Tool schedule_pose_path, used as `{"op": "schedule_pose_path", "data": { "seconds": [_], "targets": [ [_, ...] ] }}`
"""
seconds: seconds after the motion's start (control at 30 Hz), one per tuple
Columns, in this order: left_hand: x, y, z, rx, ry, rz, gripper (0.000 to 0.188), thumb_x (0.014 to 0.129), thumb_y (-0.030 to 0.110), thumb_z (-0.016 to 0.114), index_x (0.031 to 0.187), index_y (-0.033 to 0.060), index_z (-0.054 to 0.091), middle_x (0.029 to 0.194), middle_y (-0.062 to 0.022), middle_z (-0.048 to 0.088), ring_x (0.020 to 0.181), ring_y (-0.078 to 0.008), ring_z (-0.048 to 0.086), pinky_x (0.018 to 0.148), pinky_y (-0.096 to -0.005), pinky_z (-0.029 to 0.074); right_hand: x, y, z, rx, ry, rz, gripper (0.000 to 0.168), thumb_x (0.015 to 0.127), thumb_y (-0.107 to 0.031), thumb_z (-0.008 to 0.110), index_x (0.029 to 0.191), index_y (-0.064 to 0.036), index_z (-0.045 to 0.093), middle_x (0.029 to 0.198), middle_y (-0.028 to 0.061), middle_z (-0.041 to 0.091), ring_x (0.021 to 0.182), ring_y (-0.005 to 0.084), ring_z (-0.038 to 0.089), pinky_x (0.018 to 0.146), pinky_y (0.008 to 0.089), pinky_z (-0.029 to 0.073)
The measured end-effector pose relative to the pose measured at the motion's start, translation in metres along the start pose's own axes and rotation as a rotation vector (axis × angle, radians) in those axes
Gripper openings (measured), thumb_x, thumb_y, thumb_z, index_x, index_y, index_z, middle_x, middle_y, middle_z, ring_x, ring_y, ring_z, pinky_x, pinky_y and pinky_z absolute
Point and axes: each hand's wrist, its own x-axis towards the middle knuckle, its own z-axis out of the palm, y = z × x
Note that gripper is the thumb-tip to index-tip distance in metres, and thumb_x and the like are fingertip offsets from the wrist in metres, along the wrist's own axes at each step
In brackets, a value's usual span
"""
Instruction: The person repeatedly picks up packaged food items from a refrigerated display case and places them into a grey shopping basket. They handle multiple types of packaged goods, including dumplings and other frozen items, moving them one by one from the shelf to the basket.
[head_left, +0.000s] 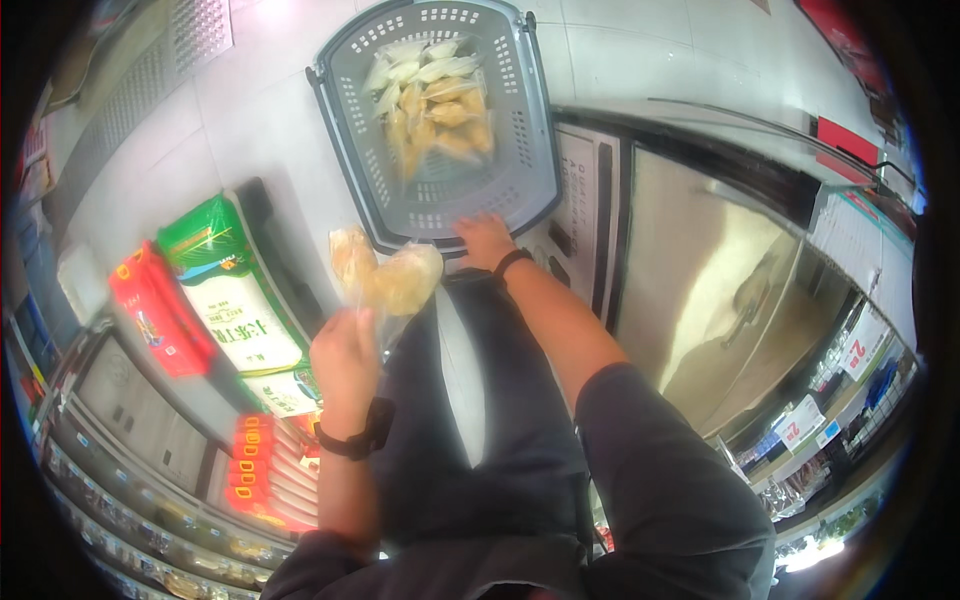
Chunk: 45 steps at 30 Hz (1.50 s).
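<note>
A grey plastic shopping basket (442, 206) stands on the floor before me. Several clear plastic bags of pale and golden-brown food pieces (450, 112) lie inside it. My left hand (345, 367) pinches the gathered tops of clear plastic bags of yellowish food (401, 281), held in front of the basket's near left corner. What the food is, I cannot tell. My right hand (486, 238) rests on the basket's near rim with its fingers over the edge; whether it grips the rim is unclear.
Green-and-white printed sacks (240, 315) and a red package (161, 311) lie at the left, with red-topped packages (251, 465) below them. Shelving with packaged goods curves along the lower left. At the right stand a reflective cabinet panel (690, 277) and shelves with price cards (799, 424).
</note>
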Motion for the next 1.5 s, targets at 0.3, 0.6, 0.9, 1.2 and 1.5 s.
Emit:
{"op": "schedule_pose_path", "data": {
  "seconds": [0.3,0.6,0.9,1.2,1.5],
  "targets": [
    [-0.025,0.02,0.023,-0.077,-0.142,-0.123,0.024,0.098,0.018,0.056,0.083,0.0001,0.06,0.074,-0.0198,0.057,0.067,-0.0404,0.056,0.06,-0.0457,0.043,-0.036,-0.023,0.081,-0.022,0.057,0.025,0.073,0.074,-0.039,0.077,0.138,-0.014,0.053,0.136,0.0083,0.057,0.127,0.0435,0.051,0.105,0.0609,0.036],
    [-0.04,0.019,0.042,-0.057,-0.104,-0.134,0.023,0.097,0.016,0.059,0.085,-0.0016,0.067,0.078,-0.021,0.064,0.07,-0.0396,0.061,0.064,-0.0456,0.048,0.015,0.02,0.04,0.589,-0.111,0.183,0.065,0.085,-0.051,0.066,0.124,0.0,0.062,0.131,0.0242,0.06,0.124,0.0374,0.055,0.101,0.046,0.047],
    [-0.05,-0.023,0.065,-0.094,-0.282,-0.14,0.018,0.096,0.012,0.056,0.107,0.0011,0.065,0.091,-0.0223,0.066,0.081,-0.0395,0.063,0.072,-0.0472,0.05,0.185,0.07,0.112,2.613,0.125,0.762,0.099,0.084,-0.065,0.066,0.151,-0.005,0.025,0.147,0.029,0.04,0.125,0.0473,0.05,0.097,0.0611,0.048],
    [-0.025,-0.039,0.062,-0.078,-0.414,-0.038,0.025,0.091,0.003,0.055,0.114,0.0017,0.066,0.08,-0.0174,0.059,0.073,-0.038,0.058,0.063,-0.0487,0.047,0.211,0.077,0.178,2.221,0.424,0.713,0.04,0.088,-0.016,0.072,0.123,-0.005,0.057,0.109,0.0087,0.063,0.092,0.0228,0.059,0.073,0.0354,0.053],
    [-0.024,-0.027,0.057,-0.001,-0.399,0.061,0.015,0.089,0.007,0.06,0.102,0.0033,0.066,0.081,-0.0161,0.06,0.074,-0.0379,0.059,0.062,-0.0462,0.048,0.118,0.066,0.09,1.707,-0.048,0.591,0.061,0.091,-0.042,0.07,0.131,-0.001,0.053,0.117,0.0119,0.063,0.096,0.0191,0.059,0.08,0.0322,0.049]
  ]
}}
